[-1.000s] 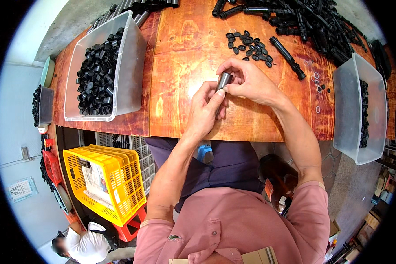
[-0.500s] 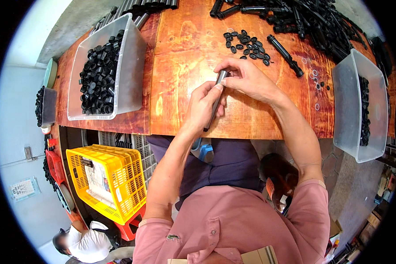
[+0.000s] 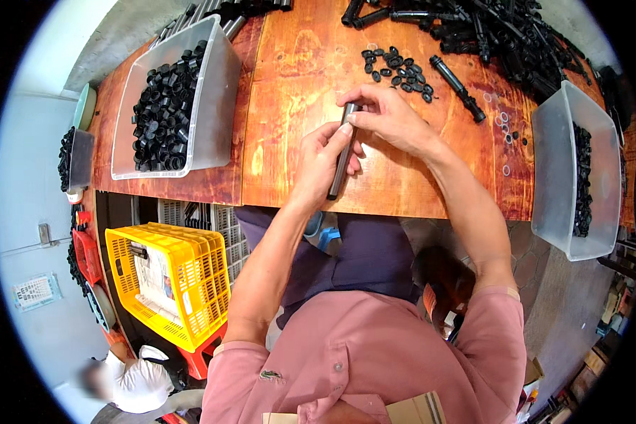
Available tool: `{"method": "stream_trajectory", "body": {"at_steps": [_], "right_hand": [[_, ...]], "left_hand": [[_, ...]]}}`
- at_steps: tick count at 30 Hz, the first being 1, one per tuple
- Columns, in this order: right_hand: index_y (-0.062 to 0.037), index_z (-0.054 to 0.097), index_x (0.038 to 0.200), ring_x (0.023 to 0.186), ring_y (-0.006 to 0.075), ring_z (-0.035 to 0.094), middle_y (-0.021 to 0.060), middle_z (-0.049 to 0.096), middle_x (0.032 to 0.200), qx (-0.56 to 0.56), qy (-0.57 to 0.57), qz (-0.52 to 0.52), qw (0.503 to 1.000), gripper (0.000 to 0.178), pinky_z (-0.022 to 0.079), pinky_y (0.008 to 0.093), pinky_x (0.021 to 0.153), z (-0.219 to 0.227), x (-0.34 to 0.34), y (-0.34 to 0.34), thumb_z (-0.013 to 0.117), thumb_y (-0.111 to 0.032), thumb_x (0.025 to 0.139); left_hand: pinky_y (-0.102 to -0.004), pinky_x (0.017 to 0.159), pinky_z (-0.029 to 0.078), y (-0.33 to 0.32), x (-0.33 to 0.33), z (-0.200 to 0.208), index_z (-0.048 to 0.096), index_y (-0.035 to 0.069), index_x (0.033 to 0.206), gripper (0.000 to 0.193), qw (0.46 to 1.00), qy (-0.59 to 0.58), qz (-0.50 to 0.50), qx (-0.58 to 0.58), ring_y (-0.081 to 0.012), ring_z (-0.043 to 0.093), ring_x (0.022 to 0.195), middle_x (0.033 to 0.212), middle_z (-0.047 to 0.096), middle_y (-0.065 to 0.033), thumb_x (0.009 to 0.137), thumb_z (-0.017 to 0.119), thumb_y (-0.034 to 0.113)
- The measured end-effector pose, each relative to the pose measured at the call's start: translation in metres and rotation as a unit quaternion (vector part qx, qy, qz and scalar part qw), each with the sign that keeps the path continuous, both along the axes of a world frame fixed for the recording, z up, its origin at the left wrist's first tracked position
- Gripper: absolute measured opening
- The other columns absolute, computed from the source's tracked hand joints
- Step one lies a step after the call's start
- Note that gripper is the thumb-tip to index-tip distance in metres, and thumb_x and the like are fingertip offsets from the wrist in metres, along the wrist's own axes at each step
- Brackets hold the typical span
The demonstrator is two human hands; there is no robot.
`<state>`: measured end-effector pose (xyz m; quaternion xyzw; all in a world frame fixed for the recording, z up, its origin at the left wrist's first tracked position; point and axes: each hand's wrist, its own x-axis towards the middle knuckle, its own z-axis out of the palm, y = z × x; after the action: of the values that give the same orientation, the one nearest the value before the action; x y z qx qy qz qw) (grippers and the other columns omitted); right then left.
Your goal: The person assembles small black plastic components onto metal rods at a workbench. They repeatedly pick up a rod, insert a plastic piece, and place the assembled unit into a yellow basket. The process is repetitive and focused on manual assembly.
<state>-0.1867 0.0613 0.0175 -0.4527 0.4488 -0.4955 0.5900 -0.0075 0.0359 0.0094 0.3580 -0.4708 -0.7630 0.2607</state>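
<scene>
A dark, smooth tube (image 3: 340, 168) slants between my hands, just above the near edge of the wooden table. My left hand (image 3: 325, 154) wraps round its middle, thumb on top. At the tube's far end, my right hand (image 3: 381, 116) grips with thumb and bent fingers; whether a small part sits there is hidden by them. Beyond my right hand lie several small black oval rings (image 3: 403, 71) in a loose group. One black rod-like assembly (image 3: 458, 89) rests alone to their right.
At the left stands a clear bin (image 3: 215, 113) full of black caps; another clear bin (image 3: 558, 184) overhangs the table's right edge. Black assemblies (image 3: 495, 32) heap up far right. Thin clear rings (image 3: 502, 120) lie nearby. A yellow crate (image 3: 191, 283) sits below left, with another person (image 3: 141, 381) beyond.
The whole view has shifted slightly. Both hands keep hold of the tube, which now stands a little straighter, and my left fingers have shifted slightly on it.
</scene>
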Motion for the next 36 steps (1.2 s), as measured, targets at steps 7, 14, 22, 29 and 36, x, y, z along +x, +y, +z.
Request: {"method": "stream_trajectory", "body": {"at_steps": [7,14,22,29,36], "right_hand": [[-0.0002,0.061,0.124,0.088,0.0099,0.058,0.0031,0.064,0.102,0.002,0.010,-0.021,1.000,0.033,0.048,0.0254,0.076,-0.005,-0.004,-0.001,0.063,-0.016,0.095],[-0.0002,0.063,0.116,0.087,0.0108,0.060,0.0030,0.064,0.098,0.021,0.020,-0.052,0.998,0.026,0.050,0.0271,0.075,0.007,0.018,0.002,0.064,-0.016,0.096],[0.0010,0.065,0.114,0.082,0.0093,0.056,0.0009,0.062,0.096,-0.074,0.323,-0.040,0.943,0.019,0.046,0.0231,0.073,-0.031,0.014,0.011,0.056,-0.011,0.103],[0.0003,0.067,0.110,0.080,0.0129,0.059,0.0049,0.066,0.092,-0.123,0.396,-0.021,0.910,0.023,0.048,0.0278,0.070,-0.044,0.001,0.002,0.056,-0.019,0.104],[0.0002,0.068,0.107,0.078,0.0145,0.058,0.0061,0.066,0.091,-0.140,0.441,-0.009,0.886,0.024,0.048,0.0296,0.069,-0.047,-0.006,-0.004,0.054,-0.019,0.105]], "left_hand": [[-0.0373,0.078,0.057,-0.014,0.010,-0.002,0.058,-0.004,0.117,0.057,0.988,0.071,-0.053,0.127,-0.0201,0.066,0.077,0.103,0.068,-0.0185,0.107,0.033,0.047],[-0.0258,0.057,0.054,0.020,0.038,0.004,0.060,0.004,0.117,0.034,0.997,0.042,0.002,0.063,-0.0099,0.062,0.062,0.086,0.066,-0.0048,0.104,0.053,0.034],[-0.0251,0.060,0.050,0.081,0.147,-0.005,0.059,0.000,0.111,0.028,0.993,0.084,0.062,0.049,-0.0110,0.062,0.066,0.088,0.067,-0.0067,0.103,0.056,0.027],[-0.0268,0.068,0.056,0.113,0.316,-0.022,0.054,0.002,0.123,0.028,0.906,0.064,0.416,0.055,-0.0132,0.065,0.075,0.106,0.068,-0.0108,0.103,0.054,0.021],[-0.0299,0.075,0.054,0.084,0.479,0.002,0.055,-0.004,0.119,0.023,0.773,0.007,0.632,-0.049,-0.0175,0.061,0.081,0.089,0.059,-0.0076,0.098,0.057,0.006]]}}
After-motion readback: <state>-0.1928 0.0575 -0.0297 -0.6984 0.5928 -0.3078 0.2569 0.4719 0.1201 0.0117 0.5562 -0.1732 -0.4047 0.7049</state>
